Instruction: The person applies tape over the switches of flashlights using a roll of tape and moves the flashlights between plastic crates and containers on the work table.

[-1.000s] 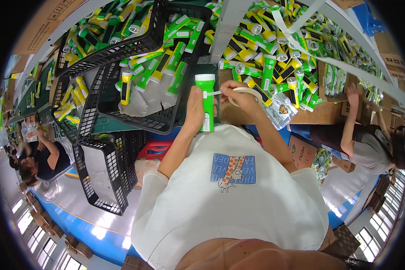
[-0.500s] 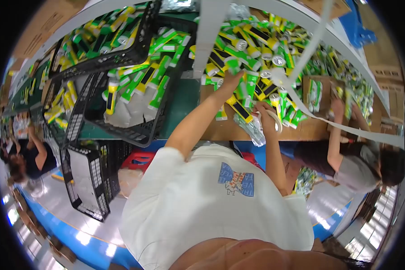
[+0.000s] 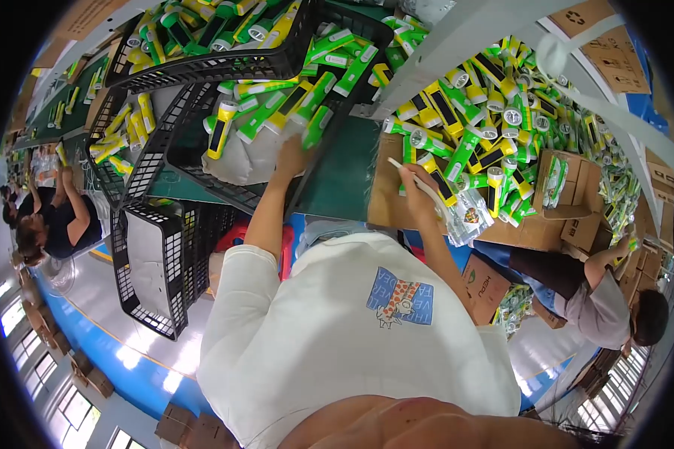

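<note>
My left hand reaches into the black plastic crate on the table, its fingers smeared by motion. Just beyond its fingertips is a green flashlight, blurred; whether the fingers grip it I cannot tell. Other green and yellow flashlights lie in the crate beside a grey sheet. My right hand is closed round a narrow white strip at the near edge of a cardboard sheet. Close to that hand lies a clear plastic bag. A pile of green and yellow flashlights spreads beyond it.
A fuller crate of flashlights overlaps the far side of the near one. A grey post stands between crates and pile. An open carton sits at right. One co-worker is at right, others at left.
My left hand has moved from the flashlight pile leftward to the crate. My right hand stays near the pile's front edge with the white strip. The view has turned left.
</note>
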Demonstrator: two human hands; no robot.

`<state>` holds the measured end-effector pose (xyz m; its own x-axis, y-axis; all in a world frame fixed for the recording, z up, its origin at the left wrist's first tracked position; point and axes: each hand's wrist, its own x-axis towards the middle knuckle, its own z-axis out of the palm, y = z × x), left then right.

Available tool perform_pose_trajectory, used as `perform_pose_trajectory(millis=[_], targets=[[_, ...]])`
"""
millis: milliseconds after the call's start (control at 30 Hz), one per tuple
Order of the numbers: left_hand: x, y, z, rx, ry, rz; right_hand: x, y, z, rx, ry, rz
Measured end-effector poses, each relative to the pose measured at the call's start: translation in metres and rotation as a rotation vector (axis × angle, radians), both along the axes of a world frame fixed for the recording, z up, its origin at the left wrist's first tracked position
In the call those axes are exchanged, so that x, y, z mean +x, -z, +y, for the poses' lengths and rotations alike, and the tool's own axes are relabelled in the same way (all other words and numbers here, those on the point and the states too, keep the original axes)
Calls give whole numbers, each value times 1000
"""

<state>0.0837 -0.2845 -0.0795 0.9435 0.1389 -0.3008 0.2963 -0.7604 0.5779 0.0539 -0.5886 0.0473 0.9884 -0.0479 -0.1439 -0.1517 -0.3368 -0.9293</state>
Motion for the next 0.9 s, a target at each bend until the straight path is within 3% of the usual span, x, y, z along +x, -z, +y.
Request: perform_pose_trajectory(millis=[67, 133, 167, 233, 333, 433, 500, 633, 700, 733, 767, 867, 900], targets=[[-8, -25, 2, -345, -67, -50, 6, -10, 34, 66, -106, 22], [-20, -47, -2, -846, -296, -179, 9, -17, 58, 210, -231, 219], [-26, -94, -11, -982, -358, -154, 10, -16, 70, 249, -318, 81], [-40, -127, -19, -1055, -287, -234, 14, -14, 93, 323, -370, -124], [-55, -151, -36, -986, -125, -275, 16, -41, 106, 415, -414, -54], [-59, -162, -52, -941, -142, -330, 14, -48, 106, 459, -425, 5], [-60, -158, -55, -977, -158, -306, 13, -52, 103, 378, -437, -26], [-61, -146, -65, -777, -115, -361, 14, -36, 95, 247, -410, -208], [-61, -146, -72, -720, -120, -333, 17, -47, 82, -68, -467, -246], [-61, -152, -76, -952, -185, -209, 23, -42, 70, -102, -419, 2], [-62, -155, -82, -1179, -251, -73, 30, -54, 59, 208, -312, 443], [-63, -153, -117, -1284, -128, -6, 29, -39, 21, 402, -477, 320], [-62, -155, -126, -1350, -173, 77, 21, -41, 2, 399, -420, 249]])
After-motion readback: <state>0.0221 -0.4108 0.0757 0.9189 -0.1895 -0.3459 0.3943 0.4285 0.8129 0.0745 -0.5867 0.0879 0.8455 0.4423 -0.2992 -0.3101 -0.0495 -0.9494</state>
